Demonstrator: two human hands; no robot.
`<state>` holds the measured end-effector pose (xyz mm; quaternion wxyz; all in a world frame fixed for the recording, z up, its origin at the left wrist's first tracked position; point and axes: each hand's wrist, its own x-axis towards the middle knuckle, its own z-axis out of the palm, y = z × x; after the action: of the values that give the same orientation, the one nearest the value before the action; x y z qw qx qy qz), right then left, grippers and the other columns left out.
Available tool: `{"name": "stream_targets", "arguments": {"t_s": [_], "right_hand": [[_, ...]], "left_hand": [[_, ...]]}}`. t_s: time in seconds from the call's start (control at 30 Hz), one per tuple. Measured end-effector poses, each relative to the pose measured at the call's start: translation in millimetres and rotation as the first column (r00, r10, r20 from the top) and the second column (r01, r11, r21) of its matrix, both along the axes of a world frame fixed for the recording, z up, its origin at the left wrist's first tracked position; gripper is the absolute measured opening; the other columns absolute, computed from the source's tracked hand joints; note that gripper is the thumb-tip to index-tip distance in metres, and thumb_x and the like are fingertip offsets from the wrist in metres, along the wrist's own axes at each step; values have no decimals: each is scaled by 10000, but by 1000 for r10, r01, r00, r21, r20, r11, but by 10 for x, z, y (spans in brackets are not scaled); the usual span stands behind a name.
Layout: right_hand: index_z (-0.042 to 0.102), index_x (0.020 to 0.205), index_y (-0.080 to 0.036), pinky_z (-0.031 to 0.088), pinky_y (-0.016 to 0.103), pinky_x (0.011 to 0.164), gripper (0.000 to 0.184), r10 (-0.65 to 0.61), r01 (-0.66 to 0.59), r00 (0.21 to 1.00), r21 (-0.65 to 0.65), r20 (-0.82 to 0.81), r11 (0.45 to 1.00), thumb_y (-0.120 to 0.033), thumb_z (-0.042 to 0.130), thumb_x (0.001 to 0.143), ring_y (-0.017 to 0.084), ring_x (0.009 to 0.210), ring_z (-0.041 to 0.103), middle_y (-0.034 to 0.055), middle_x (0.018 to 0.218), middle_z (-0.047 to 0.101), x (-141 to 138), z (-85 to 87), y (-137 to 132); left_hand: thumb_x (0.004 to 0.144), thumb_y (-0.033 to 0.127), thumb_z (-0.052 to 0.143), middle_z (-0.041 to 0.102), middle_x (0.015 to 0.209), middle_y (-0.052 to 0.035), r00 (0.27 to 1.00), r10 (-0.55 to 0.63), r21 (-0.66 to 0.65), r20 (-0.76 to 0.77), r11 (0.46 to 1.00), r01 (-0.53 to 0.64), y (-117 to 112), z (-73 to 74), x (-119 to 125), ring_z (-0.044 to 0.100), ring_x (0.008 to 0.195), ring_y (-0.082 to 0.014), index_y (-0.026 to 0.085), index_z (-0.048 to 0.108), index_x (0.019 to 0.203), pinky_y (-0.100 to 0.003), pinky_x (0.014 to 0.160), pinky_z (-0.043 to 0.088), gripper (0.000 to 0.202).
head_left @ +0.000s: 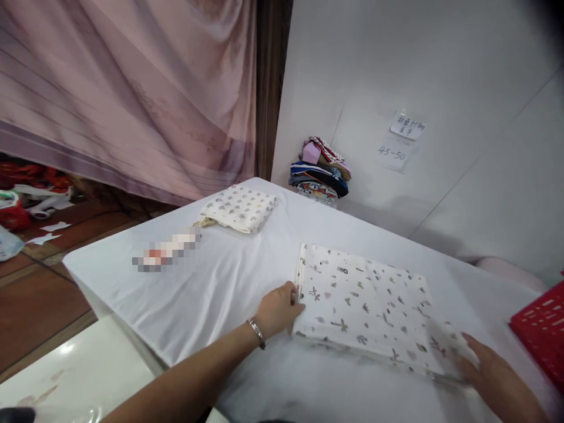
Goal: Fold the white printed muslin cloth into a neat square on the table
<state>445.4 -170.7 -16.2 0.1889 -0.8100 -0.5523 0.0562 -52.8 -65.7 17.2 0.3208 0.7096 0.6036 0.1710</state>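
Note:
A folded white cloth (pixel 365 305) printed with small plants and shapes lies on the white-covered table. At its left edge is my left hand (pixel 279 308), fingers curled and closed against the cloth's side. My right hand (pixel 497 376) touches the right front corner; its fingertips are smeared by motion, so their grip is unclear. Farther back on the table rests a second folded cloth (pixel 240 208) with grey prints, apart from both hands.
A pixelated item (pixel 167 249) lies on the white tablecloth (pixel 211 311) at left. Folded fabrics (pixel 319 170) are piled beyond the far edge, by a wall with paper notes (pixel 399 141). A red basket (pixel 540 329) stands at right. A pink curtain (pixel 176 88) hangs behind.

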Motion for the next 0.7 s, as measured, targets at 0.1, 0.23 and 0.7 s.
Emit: {"name": "stream_targets", "arguments": {"t_s": [0.1,0.23,0.7], "right_hand": [[589,1072,-209,368,425,1004,410,227,-228,974,-22,-9,974,-435,485,747,281,1139,495,113,1186,576,-857,145,176],[622,1026,-223,408,392,967,281,568,-567,819,42,-81,823,-336,437,848,225,1096,514,74,1157,588,-2036,262,407],[578,1122,-221,458,310,711,308,751,-743,661,146,0,654,-185,456,842,186,828,507,56,880,532,-3166,116,692]], "left_hand": [[722,362,569,647,810,-3,999,37,25,9,999,-37,170,40,39,596,735,-162,212,535,842,-248,611,389,195],[740,394,555,636,713,8,998,30,29,50,999,-32,336,49,134,579,676,-149,203,528,722,-239,566,366,193],[723,370,568,660,708,-8,990,136,13,-34,991,-136,434,-49,255,585,686,-153,195,579,727,-239,572,359,175]]}}
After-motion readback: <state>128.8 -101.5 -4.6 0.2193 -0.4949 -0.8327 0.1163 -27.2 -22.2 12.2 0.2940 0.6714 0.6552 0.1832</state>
